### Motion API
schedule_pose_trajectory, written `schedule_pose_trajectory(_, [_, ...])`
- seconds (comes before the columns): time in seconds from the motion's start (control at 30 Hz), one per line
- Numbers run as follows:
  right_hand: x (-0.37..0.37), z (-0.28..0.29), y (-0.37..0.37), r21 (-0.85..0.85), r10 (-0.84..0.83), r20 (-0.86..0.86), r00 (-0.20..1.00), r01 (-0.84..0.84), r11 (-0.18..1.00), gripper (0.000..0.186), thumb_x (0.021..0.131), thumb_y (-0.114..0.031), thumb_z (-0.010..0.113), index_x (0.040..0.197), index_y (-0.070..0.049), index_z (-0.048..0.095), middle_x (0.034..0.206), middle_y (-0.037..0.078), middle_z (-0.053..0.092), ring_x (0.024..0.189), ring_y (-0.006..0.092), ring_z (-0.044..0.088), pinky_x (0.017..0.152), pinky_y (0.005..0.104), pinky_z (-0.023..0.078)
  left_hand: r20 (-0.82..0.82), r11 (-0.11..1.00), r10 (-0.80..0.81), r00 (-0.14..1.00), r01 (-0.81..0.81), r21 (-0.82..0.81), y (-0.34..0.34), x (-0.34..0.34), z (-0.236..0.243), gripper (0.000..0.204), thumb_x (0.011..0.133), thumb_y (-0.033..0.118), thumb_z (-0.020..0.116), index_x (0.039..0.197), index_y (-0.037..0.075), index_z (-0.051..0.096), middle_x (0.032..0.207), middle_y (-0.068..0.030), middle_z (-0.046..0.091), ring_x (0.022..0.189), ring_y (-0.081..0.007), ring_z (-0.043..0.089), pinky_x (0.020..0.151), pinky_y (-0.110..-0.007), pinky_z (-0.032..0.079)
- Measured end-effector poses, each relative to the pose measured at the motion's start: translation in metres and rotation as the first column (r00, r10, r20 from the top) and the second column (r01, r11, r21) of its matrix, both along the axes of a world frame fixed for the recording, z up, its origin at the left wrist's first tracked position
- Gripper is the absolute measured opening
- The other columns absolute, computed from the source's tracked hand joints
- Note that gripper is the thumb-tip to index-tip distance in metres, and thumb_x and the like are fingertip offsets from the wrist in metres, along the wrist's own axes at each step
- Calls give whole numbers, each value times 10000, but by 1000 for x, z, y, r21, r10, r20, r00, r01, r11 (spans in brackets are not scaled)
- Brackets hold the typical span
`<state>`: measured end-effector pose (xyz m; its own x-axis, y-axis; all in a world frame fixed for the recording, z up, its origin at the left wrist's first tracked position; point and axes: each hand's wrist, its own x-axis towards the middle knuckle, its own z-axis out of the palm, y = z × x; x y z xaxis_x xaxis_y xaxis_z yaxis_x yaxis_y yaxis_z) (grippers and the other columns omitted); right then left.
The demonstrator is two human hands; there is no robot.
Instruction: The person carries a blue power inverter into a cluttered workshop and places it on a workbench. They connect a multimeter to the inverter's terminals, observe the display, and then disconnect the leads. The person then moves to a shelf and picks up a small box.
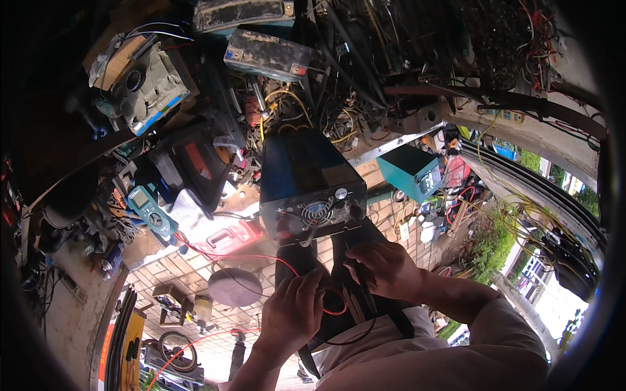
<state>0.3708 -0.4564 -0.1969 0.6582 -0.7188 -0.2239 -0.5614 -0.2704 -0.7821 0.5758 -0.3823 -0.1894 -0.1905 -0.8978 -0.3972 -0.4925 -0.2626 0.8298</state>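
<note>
A box-shaped black and blue device (306,171) with a round fan grille on its front stands just ahead of me. Before it, my left hand (293,311) is closed in a pinch on a red test lead (264,256), which loops out beside the fingers. My right hand (386,268) is closed too, below the device's front panel; a thin dark thing shows under its fingers, too shaded to name. Farther left lies a teal multimeter (151,210), the red lead running from its lower end. A dark lead (352,343) curves across my lap.
Two dirty batteries (268,55) sit at the back among tangled cables. A teal metal box (411,173) is at the right. On the left are a black case (195,168) and a red case (229,237). A round stool (235,287) stands on the brick floor.
</note>
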Motion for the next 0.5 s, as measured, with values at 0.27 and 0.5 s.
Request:
schedule_pose_trajectory(0.27, [-22,-18,-20,347,-468,8,884,437,830,189,831,-31,628,1011,15,599,851,102,641,720,174,657,630,272,520,257,900,396,882,-317,-300,-8,42,-15,361,877,84,584,1232,142,600,1257,-138,494,1082,-276,506,885,-353,428])
schedule_pose_trajectory(0.5, [-41,-45,-43,475,-512,-70,856,480,738,135,787,-42,672,907,9,636,843,78,656,793,145,644,704,264,495,-107,594,774,625,-774,-221,5,49,-47,500,989,399,417,1154,-64,512,990,-166,619,886,-256,626,749,-309,557])
